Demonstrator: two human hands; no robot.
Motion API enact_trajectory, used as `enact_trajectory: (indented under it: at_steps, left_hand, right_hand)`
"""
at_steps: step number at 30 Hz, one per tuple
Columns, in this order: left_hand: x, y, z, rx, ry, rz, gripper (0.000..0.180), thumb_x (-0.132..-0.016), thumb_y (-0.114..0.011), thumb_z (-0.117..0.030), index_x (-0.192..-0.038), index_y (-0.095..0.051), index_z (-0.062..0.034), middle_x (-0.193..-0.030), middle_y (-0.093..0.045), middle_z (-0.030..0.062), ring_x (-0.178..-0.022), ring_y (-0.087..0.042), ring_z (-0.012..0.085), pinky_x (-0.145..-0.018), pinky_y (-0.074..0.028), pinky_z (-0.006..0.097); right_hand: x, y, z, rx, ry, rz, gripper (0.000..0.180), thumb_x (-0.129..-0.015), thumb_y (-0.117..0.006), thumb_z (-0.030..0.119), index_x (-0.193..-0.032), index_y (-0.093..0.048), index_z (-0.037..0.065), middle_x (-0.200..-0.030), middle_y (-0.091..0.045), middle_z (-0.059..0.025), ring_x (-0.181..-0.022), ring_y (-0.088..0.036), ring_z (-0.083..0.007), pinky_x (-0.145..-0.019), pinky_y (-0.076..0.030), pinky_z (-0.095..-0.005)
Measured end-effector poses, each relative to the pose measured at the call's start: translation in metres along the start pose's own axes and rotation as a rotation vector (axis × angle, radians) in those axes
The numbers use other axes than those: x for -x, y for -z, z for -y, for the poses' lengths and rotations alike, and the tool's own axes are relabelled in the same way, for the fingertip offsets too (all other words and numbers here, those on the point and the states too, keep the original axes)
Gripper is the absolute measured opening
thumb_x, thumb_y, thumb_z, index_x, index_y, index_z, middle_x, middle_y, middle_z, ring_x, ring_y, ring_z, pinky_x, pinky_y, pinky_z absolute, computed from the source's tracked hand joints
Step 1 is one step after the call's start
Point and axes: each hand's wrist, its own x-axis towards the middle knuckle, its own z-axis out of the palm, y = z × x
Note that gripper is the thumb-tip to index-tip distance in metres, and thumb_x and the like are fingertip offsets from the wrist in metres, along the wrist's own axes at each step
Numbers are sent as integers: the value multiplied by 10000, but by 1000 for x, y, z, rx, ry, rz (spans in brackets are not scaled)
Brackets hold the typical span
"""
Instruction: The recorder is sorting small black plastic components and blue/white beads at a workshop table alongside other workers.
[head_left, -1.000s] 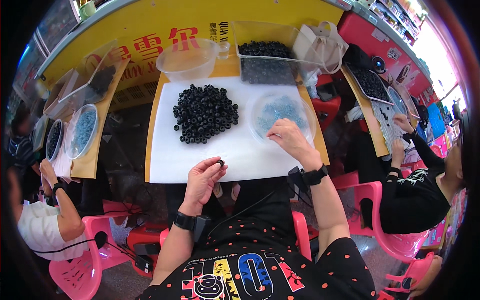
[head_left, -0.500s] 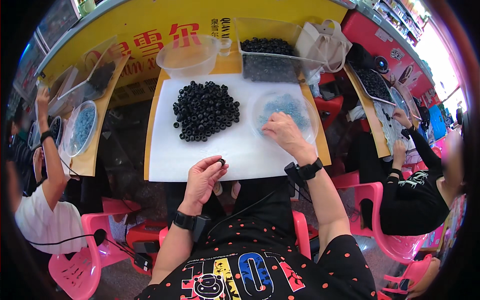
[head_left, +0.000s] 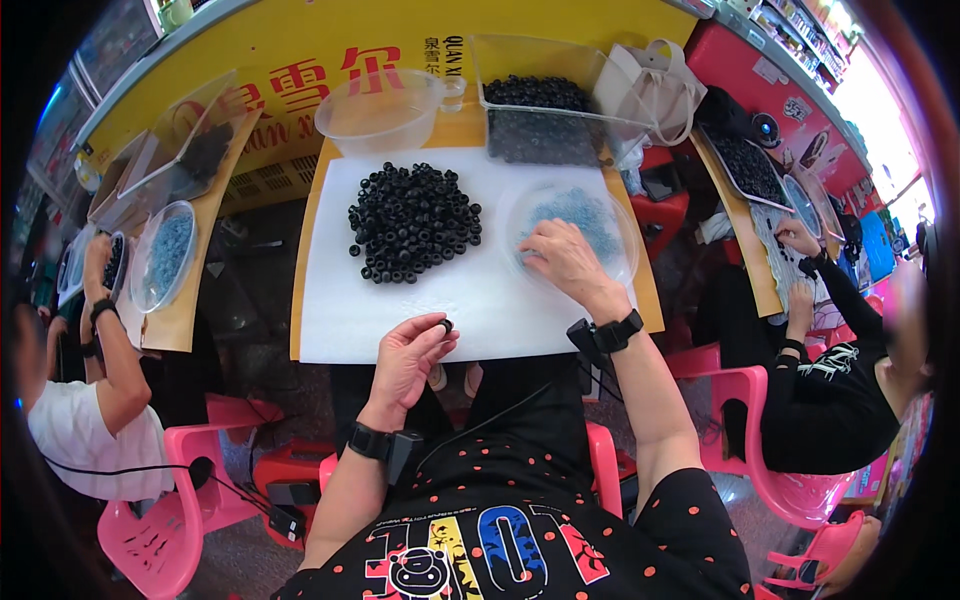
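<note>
Crowded workbenches fill this room, with pink plastic chairs (head_left: 760,400) pulled up to narrow wooden tables set against a yellow panel along the far side. On the middle table lies a white rectangular sheet (head_left: 400,300), and on it, toward the back, sits a heap of small black rubber rings (head_left: 413,220). Just right of the heap is a shallow clear plastic dish holding pale blue bits (head_left: 580,215). Behind the sheet stand a clear plastic bowl (head_left: 380,108) and a clear rectangular tub filled with more black rings (head_left: 540,110), with a beige cloth bag (head_left: 655,90) beside the tub.

The seated person's left hand (head_left: 405,360) hovers at the near edge of the sheet, fingers curled, with one single black ring (head_left: 446,324) pinched between thumb and fingertips. It is well apart from the heap. The right hand (head_left: 560,258) reaches into the clear dish, fingers bent down onto the blue bits; whether it has closed on any of them I cannot tell. Both wrists wear black bands.

To the left, another person in a white shirt (head_left: 90,430) works at a neighbouring table with a round clear dish (head_left: 160,255) on it. To the right, a person in a black top (head_left: 830,400) leans over a table bearing a dark tray of black pieces (head_left: 745,165).
</note>
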Motion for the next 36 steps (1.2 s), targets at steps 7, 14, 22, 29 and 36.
enact_trajectory:
  at_steps: [7,14,22,29,36]
  left_hand:
    - [-4,-6,-6,31,20,-36,211,-947,-631,-2,-1154,-635,41,-1056,-687,128,-978,-695,222,-904,-582,312]
    - [-7,-13,-9,80,21,-26,218,-956,-616,-16,-1171,-625,24,-1053,-687,118,-966,-689,203,-899,-578,298]
    - [-14,-19,-14,102,64,39,228,-969,-587,-49,-1184,-616,20,-1013,-678,99,-932,-686,193,-856,-580,302]
    - [-23,-41,-8,45,96,73,217,-963,-586,-35,-1169,-625,21,-1059,-675,107,-963,-679,195,-891,-567,314]
    - [-26,-32,0,57,115,46,231,-957,-599,-29,-1182,-619,21,-1105,-676,127,-977,-675,193,-902,-568,317]
  right_hand:
    - [11,3,6,86,27,-113,86,-787,-721,123,-870,-724,101,-881,-610,-38,-905,-569,-232,-837,-423,-373]
    - [9,2,5,36,-14,-240,60,-789,-712,136,-824,-734,93,-859,-647,-36,-895,-595,-235,-843,-428,-381]
    - [13,2,9,-93,-241,-232,101,-801,-686,185,-815,-751,108,-843,-672,-43,-880,-619,-255,-831,-437,-394]
    - [8,16,21,78,-219,-111,96,-806,-679,162,-844,-759,123,-816,-658,-50,-885,-625,-255,-822,-439,-404]
    - [14,4,2,-176,-226,-203,96,-820,-700,116,-896,-758,121,-852,-658,-56,-899,-620,-264,-800,-442,-418]
